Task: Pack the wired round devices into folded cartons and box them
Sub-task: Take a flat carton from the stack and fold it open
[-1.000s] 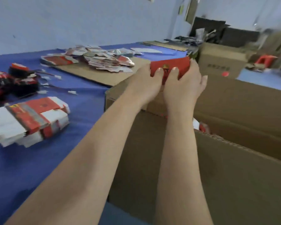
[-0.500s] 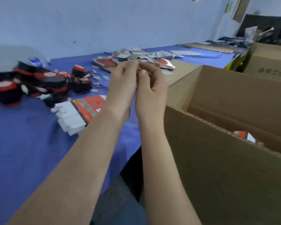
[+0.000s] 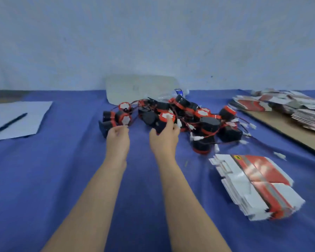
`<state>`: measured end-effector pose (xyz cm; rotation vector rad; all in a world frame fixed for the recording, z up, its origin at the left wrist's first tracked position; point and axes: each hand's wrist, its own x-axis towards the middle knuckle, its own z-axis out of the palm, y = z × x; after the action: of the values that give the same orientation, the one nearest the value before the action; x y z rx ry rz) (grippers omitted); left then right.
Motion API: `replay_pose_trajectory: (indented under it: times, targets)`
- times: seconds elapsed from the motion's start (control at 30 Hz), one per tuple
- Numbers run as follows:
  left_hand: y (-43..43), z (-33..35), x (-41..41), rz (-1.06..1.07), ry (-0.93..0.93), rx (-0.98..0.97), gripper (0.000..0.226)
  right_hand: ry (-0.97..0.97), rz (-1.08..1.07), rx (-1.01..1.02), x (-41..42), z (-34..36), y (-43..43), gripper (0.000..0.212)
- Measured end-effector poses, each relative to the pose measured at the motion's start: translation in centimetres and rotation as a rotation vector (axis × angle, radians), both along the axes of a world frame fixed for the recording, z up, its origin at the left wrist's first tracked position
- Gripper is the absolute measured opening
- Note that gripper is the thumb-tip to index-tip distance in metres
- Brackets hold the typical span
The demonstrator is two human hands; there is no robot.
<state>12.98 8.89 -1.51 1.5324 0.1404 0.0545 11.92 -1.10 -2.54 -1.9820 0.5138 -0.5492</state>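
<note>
Blue cloth covers the bench [image 3: 44, 179], which runs back to a pale wall [image 3: 153, 42]. At centre frame lies the pile of wired round devices [image 3: 207, 124]: black bodies, red bands, white faces, leads tangled through. My right hand [image 3: 165, 139] is at the pile's near edge and grips one device [image 3: 164, 116], thumb up by its white face, fingers wrapped round the black body. My left hand [image 3: 117, 137] sits just left of it, against the smaller left-hand cluster. Its fingers are curled, but I cannot tell whether they hold anything.

Right of the pile, toward lower right, a stack of flat cartons [image 3: 253, 186] lies fanned, near the outermost devices but apart from them. Along the right edge a cardboard sheet [image 3: 287, 131] carries more loose cartons [image 3: 284, 106]. Behind the pile a pale plastic sheet [image 3: 140, 88] leans at the wall. At upper left, well apart, a pen [image 3: 8, 123] rests on a sheet of paper [image 3: 25, 110]. Bare cloth spreads across the lower left and between my forearms.
</note>
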Motion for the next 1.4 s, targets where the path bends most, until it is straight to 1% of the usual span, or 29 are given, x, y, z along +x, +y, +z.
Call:
replay_pose_trajectory:
  times: [0.1, 0.2, 0.27, 0.3, 0.37, 0.4, 0.47, 0.53, 0.6, 0.63, 0.67, 0.7, 0.77, 0.8, 0.83, 0.87, 0.9, 0.93, 1.0, 1.07, 1.17, 1.23, 1.3, 1.4]
  targets:
    - [-0.4, -1.2, 2.2, -0.053, 0.063, -0.009, 0.005, 0.003, -0.054, -0.136, 3.5, -0.3, -1.0, 0.072]
    - [-1.7, -2.3, 3.7, -0.122, 0.125, -0.024, 0.004, 0.090, -0.031, -0.242, 6.1, -0.8, -2.1, 0.076]
    - [-2.5, -2.6, 4.3, -0.152, 0.161, -0.034, 0.005, 0.143, -0.030, -0.283, 6.8, -0.9, -2.5, 0.068]
    - [-2.8, -2.7, 4.5, -0.159, 0.163, -0.031, 0.008, 0.140, -0.036, -0.297, 7.0, -1.0, -2.5, 0.061]
    - [-3.1, -2.9, 4.9, -0.121, 0.132, -0.017, 0.024, 0.096, -0.015, -0.334, 6.8, -1.2, -1.8, 0.051]
    - [-3.0, -3.0, 5.2, -0.082, 0.105, -0.015, 0.030, 0.092, 0.030, -0.370, 6.5, -1.5, -1.1, 0.047]
    - [-2.7, -2.9, 5.4, 0.004, 0.026, 0.011, 0.027, 0.171, 0.205, -0.509, 5.8, -2.2, 0.7, 0.039]
    - [-2.5, -2.3, 5.4, 0.079, -0.049, 0.162, 0.034, 0.264, 0.365, -0.623, 5.2, -2.6, 1.9, 0.037]
    - [-2.6, -1.7, 4.6, 0.135, -0.130, 0.349, 0.038, 0.299, 0.441, -0.654, 4.3, -1.8, 1.5, 0.043]
    - [-2.8, -1.3, 4.1, 0.139, -0.180, 0.390, 0.036, 0.295, 0.464, -0.650, 3.5, -1.1, 1.0, 0.048]
    - [-3.2, -1.0, 3.4, 0.123, -0.242, 0.389, 0.033, 0.272, 0.453, -0.610, 2.4, -0.4, 0.2, 0.052]
    - [-3.9, -0.7, 2.5, 0.081, -0.296, 0.345, 0.030, 0.229, 0.397, -0.527, 1.1, 0.4, -0.7, 0.053]
    - [-5.7, 0.2, 0.1, -0.067, -0.329, 0.197, 0.022, 0.094, 0.166, -0.370, -1.8, 1.9, -3.1, 0.045]
    - [-6.8, 0.4, -1.2, -0.162, -0.324, 0.158, 0.019, 0.041, 0.024, -0.356, -3.4, 2.5, -4.7, 0.039]
    - [-8.0, 0.6, -2.5, -0.266, -0.310, 0.169, 0.018, 0.020, -0.106, -0.374, -5.0, 3.0, -6.4, 0.034]
    - [-9.2, 0.6, -3.9, -0.376, -0.282, 0.214, 0.020, 0.038, -0.213, -0.398, -6.6, 3.4, -8.2, 0.033]
    - [-10.2, 0.4, -5.2, -0.486, -0.223, 0.265, 0.024, 0.102, -0.301, -0.414, -8.4, 3.6, -10.1, 0.035]
    - [-11.0, 0.2, -6.4, -0.581, -0.143, 0.300, 0.029, 0.204, -0.372, -0.403, -10.1, 3.6, -12.0, 0.039]
    - [-12.2, -0.3, -8.4, -0.702, 0.022, 0.260, 0.041, 0.437, -0.459, -0.310, -13.6, 3.1, -15.0, 0.051]
    - [-13.4, -1.1, -9.8, -0.722, 0.094, 0.196, 0.053, 0.559, -0.449, -0.217, -16.3, 2.1, -16.4, 0.054]
    - [-15.0, -1.9, -11.4, -0.662, 0.122, 0.128, 0.073, 0.565, -0.370, -0.201, -17.7, 0.6, -16.0, 0.049]
    - [-15.7, -2.0, -12.3, -0.623, 0.166, 0.025, 0.073, 0.567, -0.366, -0.232, -17.7, 0.1, -15.3, 0.052]
    - [-15.9, -1.9, -12.7, -0.565, 0.196, -0.049, 0.068, 0.596, -0.387, -0.263, -17.5, 0.1, -14.7, 0.058]
    - [-15.7, -2.0, -12.1, -0.456, 0.205, -0.103, 0.066, 0.626, -0.386, -0.304, -17.3, 0.4, -13.9, 0.055]
